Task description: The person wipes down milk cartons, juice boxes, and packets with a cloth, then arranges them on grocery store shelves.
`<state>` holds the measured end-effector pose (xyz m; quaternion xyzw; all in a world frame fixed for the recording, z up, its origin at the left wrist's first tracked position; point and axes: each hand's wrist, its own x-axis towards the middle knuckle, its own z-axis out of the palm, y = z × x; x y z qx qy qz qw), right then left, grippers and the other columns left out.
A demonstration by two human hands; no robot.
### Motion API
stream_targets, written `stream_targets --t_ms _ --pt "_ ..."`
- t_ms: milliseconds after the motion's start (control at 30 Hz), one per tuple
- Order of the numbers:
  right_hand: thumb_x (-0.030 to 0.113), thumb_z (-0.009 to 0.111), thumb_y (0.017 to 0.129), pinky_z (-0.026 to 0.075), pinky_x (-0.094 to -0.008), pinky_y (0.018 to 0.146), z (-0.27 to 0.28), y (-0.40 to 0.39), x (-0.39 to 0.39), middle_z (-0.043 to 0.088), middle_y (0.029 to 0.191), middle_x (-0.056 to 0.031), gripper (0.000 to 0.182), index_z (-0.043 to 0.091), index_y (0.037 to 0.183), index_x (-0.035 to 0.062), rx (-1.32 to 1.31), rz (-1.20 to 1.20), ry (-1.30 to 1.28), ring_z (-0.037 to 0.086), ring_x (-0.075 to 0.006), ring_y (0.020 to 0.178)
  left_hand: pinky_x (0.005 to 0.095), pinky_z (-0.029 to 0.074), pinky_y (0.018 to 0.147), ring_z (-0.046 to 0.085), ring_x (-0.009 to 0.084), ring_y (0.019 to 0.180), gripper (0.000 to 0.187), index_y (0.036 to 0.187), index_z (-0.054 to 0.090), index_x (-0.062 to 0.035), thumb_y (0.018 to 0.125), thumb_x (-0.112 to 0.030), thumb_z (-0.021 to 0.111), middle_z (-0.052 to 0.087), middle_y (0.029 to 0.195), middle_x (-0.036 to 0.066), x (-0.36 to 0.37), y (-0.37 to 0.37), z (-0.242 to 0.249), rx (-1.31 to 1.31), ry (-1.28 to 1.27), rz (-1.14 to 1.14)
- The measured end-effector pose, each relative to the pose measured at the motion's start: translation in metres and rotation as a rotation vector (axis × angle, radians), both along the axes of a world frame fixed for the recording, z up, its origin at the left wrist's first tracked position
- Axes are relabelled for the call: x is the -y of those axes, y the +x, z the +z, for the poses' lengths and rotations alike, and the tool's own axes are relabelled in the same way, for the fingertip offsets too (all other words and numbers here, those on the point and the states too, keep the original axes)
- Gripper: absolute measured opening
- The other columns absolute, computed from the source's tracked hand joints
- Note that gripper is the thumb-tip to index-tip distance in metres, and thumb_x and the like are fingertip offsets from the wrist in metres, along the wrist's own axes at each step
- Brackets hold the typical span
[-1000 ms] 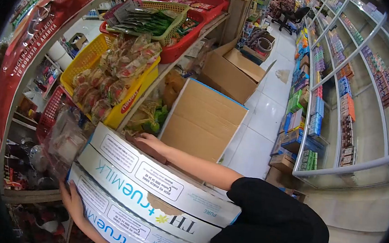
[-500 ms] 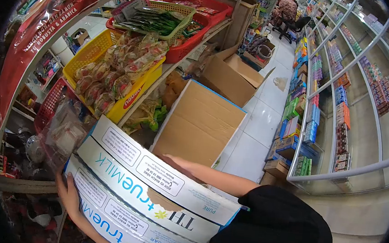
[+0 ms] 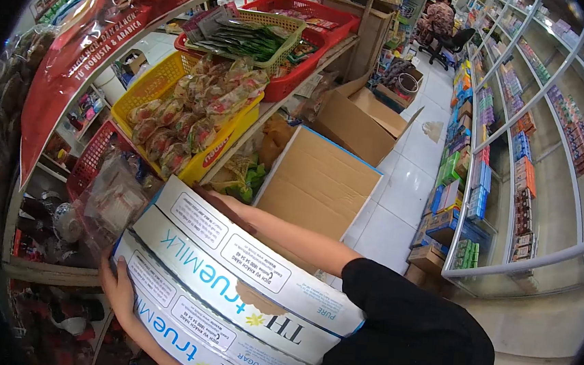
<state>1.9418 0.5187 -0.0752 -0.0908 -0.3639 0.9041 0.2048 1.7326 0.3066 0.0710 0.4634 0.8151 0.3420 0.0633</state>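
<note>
We see a white cardboard TH true MILK carton (image 3: 251,265), torn to brown along one printed side, slanting beside another white cardboard carton (image 3: 192,322) marked LESS SUGAR.

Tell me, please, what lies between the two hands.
The head view shows parts of the PURE TH true MILK carton and the LESS SUGAR carton between the left hand and the right hand.

Baskets (image 3: 235,131) on seemingly wooden shelf (image 3: 312,79).

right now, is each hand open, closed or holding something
Left hand: open against the left end of the lower white, blue-lettered cardboard carton.
Right hand: partly hidden behind the upper white, blue-lettered cardboard carton; its grip cannot be told.
</note>
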Motion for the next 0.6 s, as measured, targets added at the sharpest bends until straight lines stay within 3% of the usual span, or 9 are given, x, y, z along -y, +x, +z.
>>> stream_targets --t_ms 100,167,267,333,400,600 --pt "0.043 0.037 0.093 0.046 -0.0284 0.076 -0.02 0.021 0.02 0.057 0.108 -0.0055 0.046 0.051 0.119 0.0081 0.237 -0.1 -0.032 0.056 -0.0142 0.091 0.0389 0.028 0.099 0.042 0.0321 0.116 0.037 0.121 0.047 -0.0014 0.087 -0.017 0.048 0.048 0.123 0.019 0.002 0.0 0.002 0.039 -0.001 -0.013" --pt "0.035 0.04 0.093 0.045 -0.0275 0.08 -0.032 0.045 0.041 0.056 0.111 -0.0064 0.044 0.046 0.123 0.0033 0.178 -0.12 0.037 0.052 -0.0127 0.096 0.0387 0.028 0.099 0.041 0.0318 0.116 0.037 0.121 0.047 -0.0016 0.087 -0.017 0.048 0.047 0.123 0.018 0.001 0.001 0.004 0.038 -0.009 -0.029" --pt "0.035 0.039 0.093 0.041 -0.0293 0.089 -0.066 0.081 0.066 0.048 0.124 -0.0091 0.05 0.038 0.13 0.002 0.212 0.086 -0.212 0.047 -0.0145 0.109 0.0386 0.028 0.099 0.041 0.0314 0.116 0.038 0.121 0.047 -0.0018 0.087 -0.017 0.048 0.047 0.123 0.018 0.003 0.001 0.001 0.019 0.01 -0.027" --pt "0.043 0.033 0.094 0.046 -0.0285 0.078 -0.05 0.113 0.098 0.059 0.109 -0.0055 0.048 0.054 0.117 0.007 0.262 -0.088 -0.046 0.056 -0.0139 0.092 0.0389 0.028 0.099 0.041 0.0315 0.116 0.038 0.121 0.046 -0.0019 0.087 -0.018 0.048 0.047 0.123 0.018 0.002 0.001 0.002 0.019 -0.007 0.003" --pt "0.047 0.032 0.093 0.044 -0.0294 0.084 -0.062 0.145 0.125 0.054 0.118 -0.0058 0.054 0.049 0.123 0.0061 0.325 -0.093 -0.189 0.053 -0.0149 0.102 0.0394 0.028 0.099 0.041 0.0319 0.116 0.039 0.122 0.046 -0.0022 0.087 -0.019 0.048 0.046 0.124 0.018 0.0 0.002 0.005 0.055 -0.022 0.003" --pt "0.051 0.032 0.091 0.035 -0.0318 0.095 0.03 0.198 0.167 0.042 0.131 -0.0092 0.06 0.042 0.129 0.0063 0.686 -0.044 -0.15 0.042 -0.0188 0.117 0.0398 0.029 0.099 0.042 0.0322 0.115 0.039 0.122 0.046 -0.002 0.087 -0.02 0.048 0.046 0.123 0.019 0.001 0.008 0.009 0.02 -0.046 0.048"
